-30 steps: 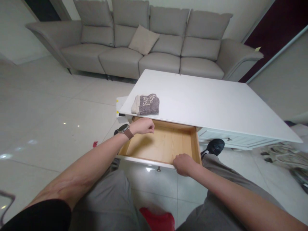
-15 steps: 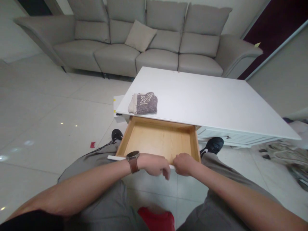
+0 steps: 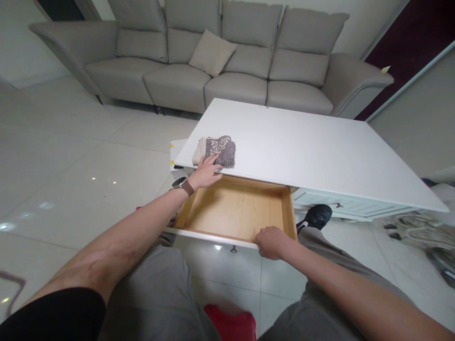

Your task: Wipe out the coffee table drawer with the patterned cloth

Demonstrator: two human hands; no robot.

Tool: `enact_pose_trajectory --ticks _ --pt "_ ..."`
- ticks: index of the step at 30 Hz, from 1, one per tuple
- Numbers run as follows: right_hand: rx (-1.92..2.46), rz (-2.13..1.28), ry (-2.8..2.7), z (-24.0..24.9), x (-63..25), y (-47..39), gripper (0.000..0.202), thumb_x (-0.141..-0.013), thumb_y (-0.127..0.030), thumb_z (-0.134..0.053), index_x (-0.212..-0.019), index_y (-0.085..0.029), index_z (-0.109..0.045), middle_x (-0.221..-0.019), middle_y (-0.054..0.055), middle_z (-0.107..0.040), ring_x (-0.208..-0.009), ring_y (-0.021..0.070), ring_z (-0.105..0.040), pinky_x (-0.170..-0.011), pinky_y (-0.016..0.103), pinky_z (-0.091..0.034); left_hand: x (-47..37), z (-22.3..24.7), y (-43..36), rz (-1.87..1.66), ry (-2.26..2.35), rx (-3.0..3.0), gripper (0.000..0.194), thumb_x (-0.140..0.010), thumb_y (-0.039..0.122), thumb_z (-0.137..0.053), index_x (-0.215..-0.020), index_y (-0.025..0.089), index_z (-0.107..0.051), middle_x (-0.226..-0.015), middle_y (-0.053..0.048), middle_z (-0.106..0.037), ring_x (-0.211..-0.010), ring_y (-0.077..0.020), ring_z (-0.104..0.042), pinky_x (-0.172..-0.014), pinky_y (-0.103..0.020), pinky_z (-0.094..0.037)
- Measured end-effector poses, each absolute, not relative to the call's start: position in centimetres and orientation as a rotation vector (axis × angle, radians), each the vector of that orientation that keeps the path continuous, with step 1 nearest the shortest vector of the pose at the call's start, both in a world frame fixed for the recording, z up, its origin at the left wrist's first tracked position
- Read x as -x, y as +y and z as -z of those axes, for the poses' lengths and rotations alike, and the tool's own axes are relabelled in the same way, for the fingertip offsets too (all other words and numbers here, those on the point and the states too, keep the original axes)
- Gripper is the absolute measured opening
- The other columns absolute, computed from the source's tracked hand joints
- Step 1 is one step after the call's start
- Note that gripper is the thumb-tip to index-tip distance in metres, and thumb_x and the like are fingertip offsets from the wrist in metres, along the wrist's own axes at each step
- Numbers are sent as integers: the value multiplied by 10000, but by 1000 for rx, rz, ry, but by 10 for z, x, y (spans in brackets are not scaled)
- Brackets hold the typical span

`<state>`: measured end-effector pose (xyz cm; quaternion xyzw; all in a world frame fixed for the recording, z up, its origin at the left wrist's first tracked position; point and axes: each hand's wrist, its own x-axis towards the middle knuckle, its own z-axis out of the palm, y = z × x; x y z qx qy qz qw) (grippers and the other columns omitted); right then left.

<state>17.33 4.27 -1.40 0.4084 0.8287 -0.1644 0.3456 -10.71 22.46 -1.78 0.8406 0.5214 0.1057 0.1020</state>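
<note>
A folded brown-and-cream patterned cloth (image 3: 224, 150) lies near the left front corner of the white coffee table (image 3: 302, 142). My left hand (image 3: 206, 171), with a watch on its wrist, reaches over the left of the drawer. Its fingers are spread at the cloth's front edge and seem to touch it without gripping. Below the tabletop, the wooden drawer (image 3: 234, 208) is pulled out, with nothing inside it. My right hand (image 3: 272, 241) is closed over the drawer's front edge, right of the small metal knob (image 3: 233, 249).
A grey sofa (image 3: 234, 90) with a beige cushion (image 3: 212, 53) stands behind the table. My shoe (image 3: 319, 216) is by the table's front. Something red (image 3: 232, 324) is between my legs. A rug (image 3: 414, 227) lies at the right, and a white box (image 3: 175, 151) at the left.
My left hand has moved from the drawer's front up and away to the cloth, its fingers spreading. My right hand still grips the drawer front.
</note>
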Motion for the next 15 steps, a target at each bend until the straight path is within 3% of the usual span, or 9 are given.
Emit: enact_pose_trajectory --ticks 3,9,13,15 --pt "-1052 464 2159 16 -174 42 384 -910 -257 -584 -1181 -83 -794 -1157 257 -760 -1092 378 -747 -873 446 -583 104 20 226 -297 1544 -2511 423 -957 345 -514 -1299 178 -698 -1721 -158 -330 -1591 -323 -294 -1321 -610 -118" --pt "-1032 634 2357 15 -177 43 356 -932 -358 -608 -1225 -192 -725 -1185 164 -755 -1096 326 -732 -874 405 -553 92 11 219 -381 1506 -2609 460 -841 255 -656 -1279 122 -708 -1514 -206 -545 -1446 -355 -465 -1307 -578 -208" --pt "-1120 670 2507 9 -178 47 311 -948 -328 -597 -1209 -190 -695 -1185 153 -733 -1105 317 -707 -895 416 -546 75 -4 204 -640 1455 -2524 273 -816 113 -604 -1022 162 -778 -1170 -129 -711 -1204 -292 -613 -1120 -463 -464" --pt "-1229 786 2594 8 -179 51 340 -950 -308 -596 -1258 -184 -670 -1240 155 -710 -1154 322 -677 -950 446 -533 66 -17 192 -795 1418 -2409 239 -793 71 -585 -904 175 -769 -1023 -84 -734 -1087 -254 -655 -1026 -408 -509"
